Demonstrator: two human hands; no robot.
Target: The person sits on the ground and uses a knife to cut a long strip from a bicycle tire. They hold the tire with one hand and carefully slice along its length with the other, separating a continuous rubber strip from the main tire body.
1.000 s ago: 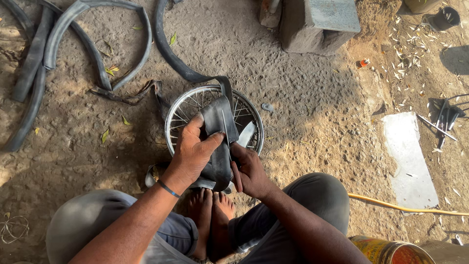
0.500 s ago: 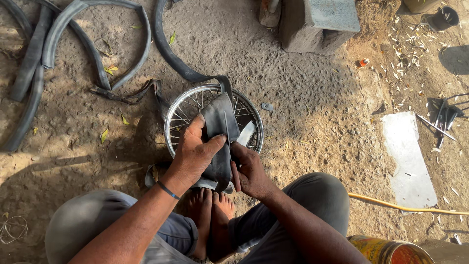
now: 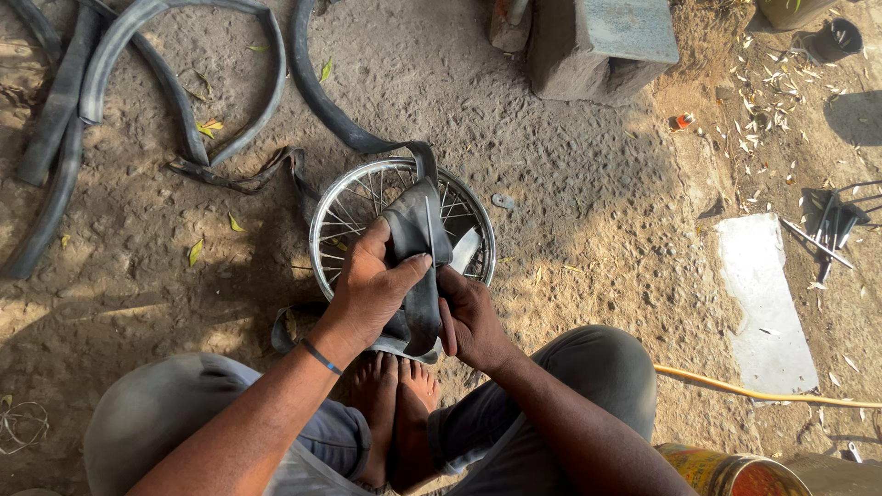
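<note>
Far left I see loose rubber tubes (image 3: 138, 83) curled on the dirt ground (image 3: 597, 230), well apart from my work. Nearer the middle my left hand (image 3: 367, 294) is clamped over the folded black inner tube (image 3: 418, 248), fingers wrapped across its top, thumb at the back. The tube sits above the small spoked wheel rim (image 3: 349, 197), which lies flat just beyond my bare feet (image 3: 400, 413). Its far end trails away over the rim towards the top of the scene. My right hand (image 3: 473, 317) presses the tube's right edge, fingers closed on it, so both hands meet on the rubber. To handle this well I judge I should keep the fold tight and work the rubber slowly between my thumbs. Further right lie a stone block (image 3: 597, 41), a pale flat slab (image 3: 763, 303) and a yellow hose (image 3: 763, 393)
</note>
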